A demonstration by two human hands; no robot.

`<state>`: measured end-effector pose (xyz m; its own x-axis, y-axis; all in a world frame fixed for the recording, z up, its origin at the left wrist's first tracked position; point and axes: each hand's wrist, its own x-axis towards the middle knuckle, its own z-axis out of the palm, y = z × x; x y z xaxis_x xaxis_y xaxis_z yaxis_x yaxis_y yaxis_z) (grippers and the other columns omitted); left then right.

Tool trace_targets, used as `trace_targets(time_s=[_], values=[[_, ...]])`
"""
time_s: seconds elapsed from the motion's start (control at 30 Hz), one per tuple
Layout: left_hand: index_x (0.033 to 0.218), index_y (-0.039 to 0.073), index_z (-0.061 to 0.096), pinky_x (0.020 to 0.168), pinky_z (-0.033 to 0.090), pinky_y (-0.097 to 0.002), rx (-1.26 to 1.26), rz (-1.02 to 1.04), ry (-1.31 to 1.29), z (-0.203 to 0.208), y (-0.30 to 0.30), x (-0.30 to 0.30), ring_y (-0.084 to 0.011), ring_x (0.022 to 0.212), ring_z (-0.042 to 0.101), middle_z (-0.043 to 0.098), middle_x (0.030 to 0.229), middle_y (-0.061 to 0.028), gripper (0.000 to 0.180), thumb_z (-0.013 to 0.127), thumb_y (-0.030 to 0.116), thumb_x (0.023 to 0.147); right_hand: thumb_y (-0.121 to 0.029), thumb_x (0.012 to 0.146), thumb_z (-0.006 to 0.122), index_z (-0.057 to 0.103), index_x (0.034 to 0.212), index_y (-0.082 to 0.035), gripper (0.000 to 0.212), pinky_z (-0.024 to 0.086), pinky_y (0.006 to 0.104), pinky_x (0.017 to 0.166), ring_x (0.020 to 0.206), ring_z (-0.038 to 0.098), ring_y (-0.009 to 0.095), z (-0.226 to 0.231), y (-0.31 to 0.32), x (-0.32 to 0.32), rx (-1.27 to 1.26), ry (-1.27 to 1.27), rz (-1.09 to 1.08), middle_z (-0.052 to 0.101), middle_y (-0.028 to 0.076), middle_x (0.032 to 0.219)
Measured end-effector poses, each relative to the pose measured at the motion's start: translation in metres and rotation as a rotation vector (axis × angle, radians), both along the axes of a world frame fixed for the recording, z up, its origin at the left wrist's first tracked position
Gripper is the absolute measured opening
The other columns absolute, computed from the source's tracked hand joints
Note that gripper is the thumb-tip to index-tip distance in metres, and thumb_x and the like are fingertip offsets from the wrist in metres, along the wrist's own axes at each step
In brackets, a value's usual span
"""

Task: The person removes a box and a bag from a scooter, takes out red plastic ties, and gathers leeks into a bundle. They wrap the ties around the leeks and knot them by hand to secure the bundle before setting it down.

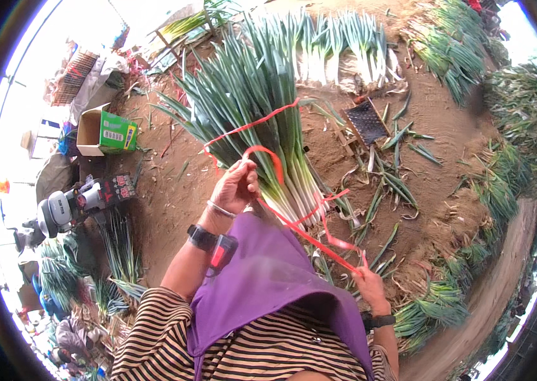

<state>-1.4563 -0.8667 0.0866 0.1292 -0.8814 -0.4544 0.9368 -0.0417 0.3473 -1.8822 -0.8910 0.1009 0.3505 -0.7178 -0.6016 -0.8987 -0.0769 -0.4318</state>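
Note:
A thick bundle of long green onions (pixel 243 86) lies in front of me, leaves pointing away and white stems toward my purple apron (pixel 262 273). One red ribbon (pixel 252 125) runs round its leaves. A second red plastic ribbon (pixel 324 249) crosses the lower stems. My left hand (pixel 237 187) is closed on one length of it, beside the left side of the stems, with a loop rising above the fingers. Off to the lower right, my right hand (pixel 371 289) is closed on the other length, which stretches taut between the bundle and my fingers.
Beyond the bundle stands a row of green onions (pixel 345 54). A dark perforated piece in a wooden frame (pixel 367 122) lies to the right among loose leaves. On the left are a green carton (pixel 108 131) and a grey machine (pixel 68 209). Onion piles (pixel 453 51) line the right.

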Motion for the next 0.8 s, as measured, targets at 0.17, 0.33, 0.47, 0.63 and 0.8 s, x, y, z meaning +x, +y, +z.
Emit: trace_targets(time_s=[0.17,0.33,0.47,0.63,0.8], values=[[0.087,0.011,0.053,0.054,0.044,-0.0252,-0.027,-0.121,-0.065,0.011,0.011,-0.035,-0.0086,0.052,0.047,0.048,0.065,0.0026,0.014,0.052,0.024,0.085,-0.031,0.07,0.065,0.052,0.109,-0.007,0.047,0.045,0.0338,0.075,0.088,0.057,0.025,0.031,-0.003,-0.042,0.272,0.072,0.063,0.058,0.013,0.094],[0.095,0.006,0.055,0.063,0.045,-0.0207,0.01,-0.457,-0.169,0.041,0.008,-0.109,-0.0067,0.067,0.052,0.056,0.079,0.0023,0.02,0.05,0.024,0.087,-0.036,0.079,0.057,0.043,0.122,-0.004,0.055,0.033,0.0327,0.096,0.112,0.044,0.024,0.025,-0.018,0.022,0.295,-0.457,-0.018,0.048,0.013,0.119],[0.104,0.001,0.054,0.071,0.041,-0.0231,-0.331,-0.861,-0.427,0.045,0.012,-0.121,-0.009,0.076,0.048,0.054,0.083,0.0013,0.032,0.051,0.027,0.087,-0.039,0.081,0.056,0.043,0.121,-0.004,0.055,0.04,0.035,0.088,0.101,0.052,0.021,0.029,-0.029,0.108,0.537,-0.97,-0.174,0.052,0.014,0.11],[0.105,0.0,0.054,0.079,0.041,-0.0264,-0.386,-0.888,-0.792,0.032,0.027,-0.107,-0.013,0.086,0.052,0.058,0.091,-0.0047,0.027,0.046,0.02,0.089,-0.036,0.087,0.045,0.053,0.097,-0.006,0.032,0.042,0.0373,0.076,0.074,0.054,0.02,0.064,-0.035,0.146,0.785,-1.33,-0.455,0.056,0.006,0.077],[0.112,0.0,0.05,0.09,0.036,-0.0307,-0.085,-0.679,-1.116,-0.028,0.063,-0.062,-0.018,0.101,0.047,0.054,0.102,-0.0072,0.037,0.05,0.026,0.086,-0.036,0.083,0.052,0.054,0.085,-0.013,0.024,0.039,0.0314,0.053,0.047,0.038,0.009,0.047,-0.084,0.115,0.786,-1.303,-0.766,0.04,-0.003,0.054]])
